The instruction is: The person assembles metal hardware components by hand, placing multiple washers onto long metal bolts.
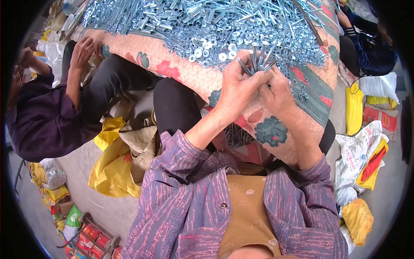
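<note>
- Nearest the camera are the person's purple patterned jacket (185, 216) and brown shirt (246, 209), along the lower edge.
- The bolts (259, 60) stand in a loose, fanned bundle between the two hands, over the near edge of the pile, heads pointing away from the person.
- The left hand (237, 82) pinches the bundle, its thumb laid across the near side.
- The right hand (278, 88) curls against the bundle from the other side, touching the left; its fingertips are partly hidden.
- Just beyond the hands lie washers (222, 56), some pale and wide.
- Farther back, metal sleeves (209, 16) and long screws crowd the pile.
- A few small parts (303, 92) sit apart, right of the right hand.
- Under everything spreads a flowered cloth (194, 75).
- At left, a co-worker in a dark sleeve (43, 123) has a hand (82, 52) near the cloth's edge.
- At upper right, another person's dark clothing (373, 49) shows.
- On the floor (73, 172) lie a yellow sack (112, 175) at left and a white sack (355, 144) at right.
</note>
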`<state>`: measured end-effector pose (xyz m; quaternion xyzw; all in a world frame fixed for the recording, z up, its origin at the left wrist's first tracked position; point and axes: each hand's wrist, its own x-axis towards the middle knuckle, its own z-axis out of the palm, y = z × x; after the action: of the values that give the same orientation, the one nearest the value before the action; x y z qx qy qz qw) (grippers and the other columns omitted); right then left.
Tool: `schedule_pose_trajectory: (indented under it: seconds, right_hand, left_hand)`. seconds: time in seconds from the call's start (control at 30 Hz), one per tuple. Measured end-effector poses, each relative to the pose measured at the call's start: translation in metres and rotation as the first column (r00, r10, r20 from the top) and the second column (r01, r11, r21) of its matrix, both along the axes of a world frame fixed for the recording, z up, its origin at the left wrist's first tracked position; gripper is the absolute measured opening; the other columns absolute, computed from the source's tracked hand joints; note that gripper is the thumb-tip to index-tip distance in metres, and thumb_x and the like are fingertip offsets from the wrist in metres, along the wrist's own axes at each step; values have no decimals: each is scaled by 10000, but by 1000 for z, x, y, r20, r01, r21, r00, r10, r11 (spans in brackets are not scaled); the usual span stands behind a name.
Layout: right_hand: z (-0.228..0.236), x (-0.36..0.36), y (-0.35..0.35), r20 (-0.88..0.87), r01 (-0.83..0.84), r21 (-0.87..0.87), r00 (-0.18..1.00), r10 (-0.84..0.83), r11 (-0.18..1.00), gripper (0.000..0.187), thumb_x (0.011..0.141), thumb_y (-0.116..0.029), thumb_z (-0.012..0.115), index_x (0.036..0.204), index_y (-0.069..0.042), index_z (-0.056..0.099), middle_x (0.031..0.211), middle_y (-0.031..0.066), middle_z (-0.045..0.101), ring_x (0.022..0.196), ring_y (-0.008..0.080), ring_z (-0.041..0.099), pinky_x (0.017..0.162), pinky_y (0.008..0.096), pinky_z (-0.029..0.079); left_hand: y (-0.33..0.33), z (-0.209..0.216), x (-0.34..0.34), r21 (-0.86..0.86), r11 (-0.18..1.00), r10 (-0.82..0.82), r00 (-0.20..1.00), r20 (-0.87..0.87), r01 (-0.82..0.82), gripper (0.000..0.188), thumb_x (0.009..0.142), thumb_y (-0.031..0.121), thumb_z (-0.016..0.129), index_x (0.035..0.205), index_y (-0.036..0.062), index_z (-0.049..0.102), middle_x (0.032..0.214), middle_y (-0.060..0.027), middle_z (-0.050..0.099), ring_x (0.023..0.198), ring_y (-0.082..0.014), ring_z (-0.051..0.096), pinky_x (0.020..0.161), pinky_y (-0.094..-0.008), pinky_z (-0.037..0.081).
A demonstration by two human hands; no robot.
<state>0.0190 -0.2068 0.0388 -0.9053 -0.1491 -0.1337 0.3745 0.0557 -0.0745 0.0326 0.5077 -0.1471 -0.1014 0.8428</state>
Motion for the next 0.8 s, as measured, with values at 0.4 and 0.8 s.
schedule_pose_trajectory:
  seconds: [0.4,0.8]
  right_hand:
    - [5,-9,-10,-399,258,831,894,204,493,252,909,-43,456,1092,-1,624,923,0,598,833,66,541,768,236,443]
    - [26,-18,12,51,305,17,951,-306,952,92,825,-5,601,918,1,601,849,131,585,679,247,600,570,343,483]
  left_hand:
    - [-10,-7,-8,18,1000,11,1000,1,-11,268,824,23,626,1080,20,547,920,-23,564,747,-68,540,626,-232,475]
    - [-6,-2,-17,-185,983,-9,1000,22,13,248,865,12,628,1092,-3,531,942,-15,577,806,-49,526,685,-203,453]
